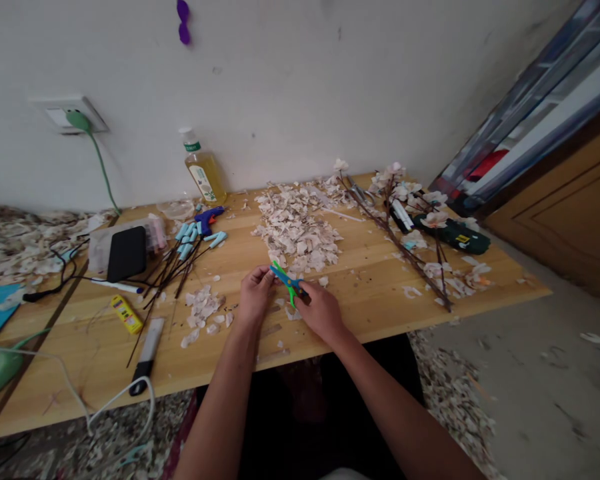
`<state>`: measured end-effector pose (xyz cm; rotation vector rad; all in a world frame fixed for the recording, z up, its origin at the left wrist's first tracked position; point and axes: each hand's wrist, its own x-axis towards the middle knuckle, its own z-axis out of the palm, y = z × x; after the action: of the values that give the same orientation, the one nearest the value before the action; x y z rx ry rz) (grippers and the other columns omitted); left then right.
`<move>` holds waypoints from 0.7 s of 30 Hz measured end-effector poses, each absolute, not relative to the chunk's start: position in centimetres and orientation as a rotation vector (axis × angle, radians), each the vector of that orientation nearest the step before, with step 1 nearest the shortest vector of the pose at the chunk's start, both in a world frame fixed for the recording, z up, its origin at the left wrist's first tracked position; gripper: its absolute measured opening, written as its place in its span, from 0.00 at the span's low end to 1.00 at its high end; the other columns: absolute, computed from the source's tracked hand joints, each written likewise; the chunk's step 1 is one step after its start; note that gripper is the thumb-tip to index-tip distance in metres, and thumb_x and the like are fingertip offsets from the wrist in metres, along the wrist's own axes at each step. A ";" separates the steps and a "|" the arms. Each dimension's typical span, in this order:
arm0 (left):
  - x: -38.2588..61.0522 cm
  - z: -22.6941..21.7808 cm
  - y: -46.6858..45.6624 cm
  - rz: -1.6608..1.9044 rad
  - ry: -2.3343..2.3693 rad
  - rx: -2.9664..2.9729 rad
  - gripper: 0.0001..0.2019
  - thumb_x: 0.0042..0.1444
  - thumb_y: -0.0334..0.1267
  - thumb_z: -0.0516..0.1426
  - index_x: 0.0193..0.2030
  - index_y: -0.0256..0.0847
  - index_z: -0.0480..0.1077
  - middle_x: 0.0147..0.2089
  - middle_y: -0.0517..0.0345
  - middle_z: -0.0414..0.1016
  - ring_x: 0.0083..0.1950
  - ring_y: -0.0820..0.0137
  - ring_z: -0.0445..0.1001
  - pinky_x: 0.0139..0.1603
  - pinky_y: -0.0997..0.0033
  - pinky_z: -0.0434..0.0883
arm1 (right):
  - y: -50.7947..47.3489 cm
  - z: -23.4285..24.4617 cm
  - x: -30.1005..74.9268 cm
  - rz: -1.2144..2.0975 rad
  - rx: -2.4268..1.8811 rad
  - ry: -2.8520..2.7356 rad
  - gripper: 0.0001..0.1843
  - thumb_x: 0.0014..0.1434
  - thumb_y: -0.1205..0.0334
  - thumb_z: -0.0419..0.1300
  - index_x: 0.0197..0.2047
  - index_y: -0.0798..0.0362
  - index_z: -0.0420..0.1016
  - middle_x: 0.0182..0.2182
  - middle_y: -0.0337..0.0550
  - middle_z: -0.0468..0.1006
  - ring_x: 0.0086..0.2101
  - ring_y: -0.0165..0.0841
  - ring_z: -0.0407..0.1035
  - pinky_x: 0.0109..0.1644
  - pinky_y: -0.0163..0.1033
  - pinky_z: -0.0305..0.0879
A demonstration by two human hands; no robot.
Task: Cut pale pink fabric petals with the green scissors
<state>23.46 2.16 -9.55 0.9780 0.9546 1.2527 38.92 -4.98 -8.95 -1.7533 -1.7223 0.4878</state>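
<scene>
My right hand point(321, 312) is closed around the handles of small green and blue scissors point(286, 279), whose blades point up and left. My left hand point(255, 295) is pinched shut right at the blade tips, holding something too small to make out. Both hands rest over the front middle of a wooden table point(360, 313). Just beyond them lies a big heap of white petal scraps point(297, 227). A smaller scatter of scraps point(203, 310) sits left of my left hand.
Branches with white flowers point(410, 220) and a dark green tool point(455, 233) lie at the right. At the left are a blue glue gun point(209, 217), dark stems with blue tips point(180, 260), a black phone point(126, 253), a yellow tube point(126, 314), a cutter point(147, 353) and cables. A bottle point(204, 168) stands by the wall.
</scene>
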 end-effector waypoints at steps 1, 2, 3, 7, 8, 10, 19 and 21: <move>23.5 -9.5 2.2 1.250 0.949 0.968 0.14 0.45 0.48 0.68 0.32 0.39 0.76 0.27 0.59 0.75 0.29 0.74 0.72 0.35 0.75 0.71 | -5.0 -9.0 38.9 0.492 -1.754 -1.722 0.09 0.59 0.61 0.59 0.43 0.48 0.77 0.34 0.42 0.79 0.34 0.36 0.71 0.37 0.38 0.59; 23.5 -9.5 2.1 1.249 0.941 0.956 0.15 0.45 0.47 0.68 0.32 0.39 0.76 0.27 0.60 0.75 0.28 0.74 0.72 0.34 0.75 0.70 | -4.9 -9.0 39.0 0.497 -1.757 -1.722 0.10 0.59 0.62 0.59 0.44 0.48 0.77 0.34 0.42 0.79 0.34 0.36 0.71 0.37 0.38 0.59; 23.5 -9.4 2.1 1.248 0.932 0.943 0.15 0.45 0.47 0.68 0.33 0.39 0.76 0.27 0.60 0.75 0.28 0.75 0.72 0.34 0.76 0.70 | -4.9 -9.0 39.0 0.501 -1.761 -1.720 0.10 0.59 0.62 0.58 0.44 0.48 0.77 0.34 0.42 0.79 0.34 0.36 0.71 0.37 0.38 0.59; 23.6 -9.0 1.9 1.265 0.891 0.885 0.14 0.46 0.46 0.68 0.34 0.38 0.76 0.29 0.60 0.75 0.30 0.76 0.72 0.36 0.77 0.70 | -5.0 -8.7 38.9 0.501 -1.752 -1.725 0.09 0.58 0.62 0.59 0.43 0.49 0.76 0.35 0.42 0.79 0.35 0.37 0.71 0.38 0.38 0.59; 23.6 -8.9 1.8 1.276 0.882 0.872 0.14 0.46 0.46 0.68 0.33 0.38 0.75 0.30 0.59 0.76 0.31 0.75 0.72 0.37 0.76 0.71 | -5.1 -8.6 38.9 0.498 -1.741 -1.730 0.09 0.58 0.61 0.59 0.43 0.49 0.75 0.35 0.42 0.79 0.36 0.37 0.71 0.38 0.38 0.59; 23.7 -8.6 1.7 1.295 0.871 0.859 0.14 0.45 0.45 0.69 0.34 0.39 0.75 0.32 0.59 0.76 0.33 0.75 0.73 0.40 0.75 0.71 | -5.1 -8.4 38.8 0.500 -1.720 -1.746 0.09 0.57 0.61 0.60 0.42 0.48 0.75 0.35 0.41 0.79 0.36 0.37 0.71 0.39 0.38 0.60; 23.8 -8.8 1.6 1.304 0.895 0.877 0.13 0.44 0.43 0.69 0.33 0.40 0.74 0.32 0.59 0.76 0.33 0.74 0.73 0.41 0.73 0.72 | -5.2 -8.5 39.1 0.529 -1.696 -1.752 0.10 0.57 0.58 0.60 0.43 0.48 0.75 0.35 0.41 0.79 0.36 0.37 0.71 0.38 0.38 0.60; 23.8 -8.9 1.7 1.310 0.894 0.886 0.13 0.44 0.42 0.69 0.33 0.39 0.74 0.31 0.59 0.76 0.32 0.74 0.73 0.40 0.73 0.72 | -5.2 -8.5 39.1 0.533 -1.698 -1.749 0.10 0.57 0.59 0.60 0.43 0.48 0.75 0.35 0.41 0.79 0.36 0.37 0.71 0.38 0.38 0.61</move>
<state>23.82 1.70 -8.92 0.8856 0.8943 1.3100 39.09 -5.18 -8.48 -1.6982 -1.7493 0.5329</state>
